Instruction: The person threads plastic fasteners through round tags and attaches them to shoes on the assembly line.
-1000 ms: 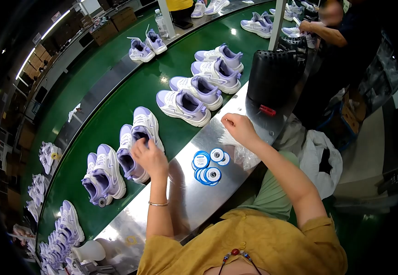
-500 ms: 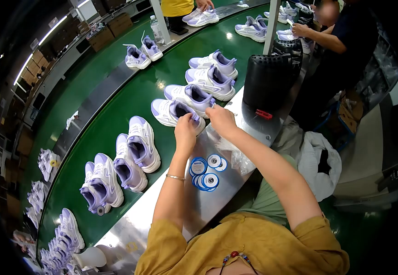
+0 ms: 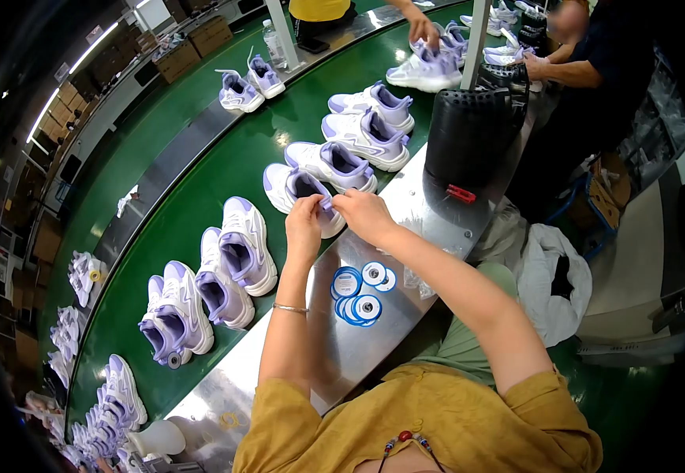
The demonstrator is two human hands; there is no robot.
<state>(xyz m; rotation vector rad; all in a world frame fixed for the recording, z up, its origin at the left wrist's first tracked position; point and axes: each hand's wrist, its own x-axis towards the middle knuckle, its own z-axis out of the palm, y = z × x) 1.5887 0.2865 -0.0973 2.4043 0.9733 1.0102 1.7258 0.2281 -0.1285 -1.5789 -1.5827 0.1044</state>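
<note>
My left hand [image 3: 304, 225] and my right hand [image 3: 360, 214] meet at the heel of a white and lilac shoe [image 3: 285, 188] on the green belt. The left fingers are pinched at the heel tab. Close beside them the right fingers are pressed together on something too small to make out. Another shoe [image 3: 328, 160] lies just behind. Round blue-edged tags [image 3: 356, 309] are spread on the metal ledge [image 3: 295, 347] below my hands. Thin clear strands and plastic [image 3: 417, 282] lie partly under my right forearm.
More shoe pairs [image 3: 236, 252] stand on the curved green belt [image 3: 153, 236]. A black container [image 3: 468, 134] and a red tool [image 3: 461, 193] are on the ledge at right. One person's hand [image 3: 423, 30] touches a far shoe; another person [image 3: 595, 71] stands at right.
My left hand left the shoe pair at left and joined my right hand at the nearer shoe's heel. My right hand moved left. The far person's hand reached across to a shoe.
</note>
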